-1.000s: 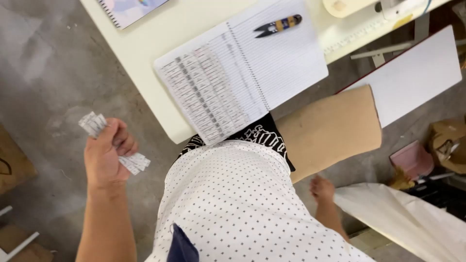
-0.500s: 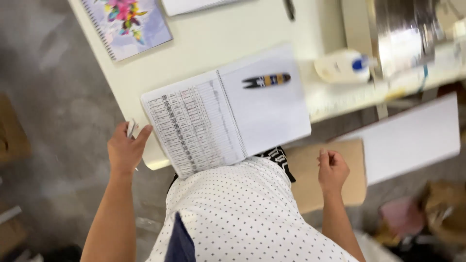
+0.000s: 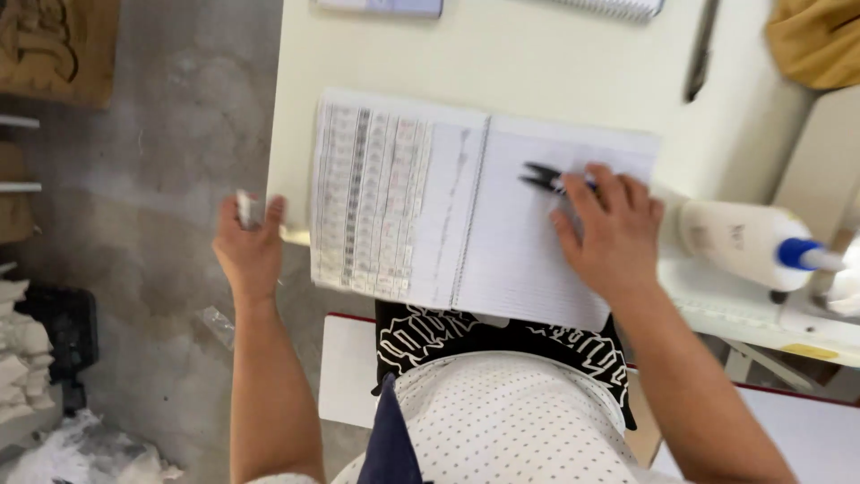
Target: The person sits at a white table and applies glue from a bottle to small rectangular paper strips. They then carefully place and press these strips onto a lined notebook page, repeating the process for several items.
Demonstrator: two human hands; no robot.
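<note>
The right hand, half a second ago free beside the body, now lies flat on the thread snips upon the open notebook; the left hand still pinches small paper slips at the tabletop edge.

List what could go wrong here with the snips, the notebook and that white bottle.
The right hand covers the snips with the dark blades sticking out past the fingers; a careless grab could nick one. The notebook overhangs the table edge, so leaning on it might tip it off. The bottle lies on its side by the right hand and could roll if bumped.
</note>
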